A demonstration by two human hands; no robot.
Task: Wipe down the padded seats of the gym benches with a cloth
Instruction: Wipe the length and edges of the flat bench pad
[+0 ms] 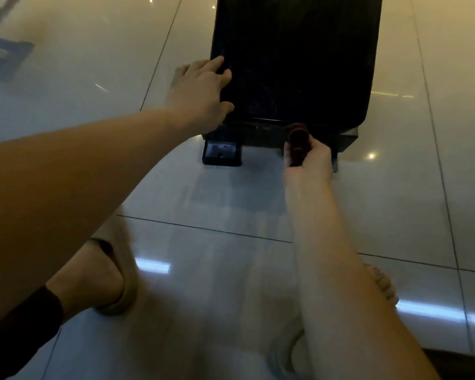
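A black padded bench seat [294,56] runs away from me at the top middle, its near end over a dark metal base [261,138]. My left hand [200,89] rests on the seat's near left corner, fingers spread over the edge. My right hand [309,157] grips a dark reddish round handle [296,138] that sticks out from the frame below the seat's near edge. No cloth is in view.
Glossy pale floor tiles [231,270] surround the bench. A black foot cap [222,153] of the base sits on the floor to the left of the handle. My feet in beige slippers [121,272] stand below. A grey frame part [3,50] lies at the far left.
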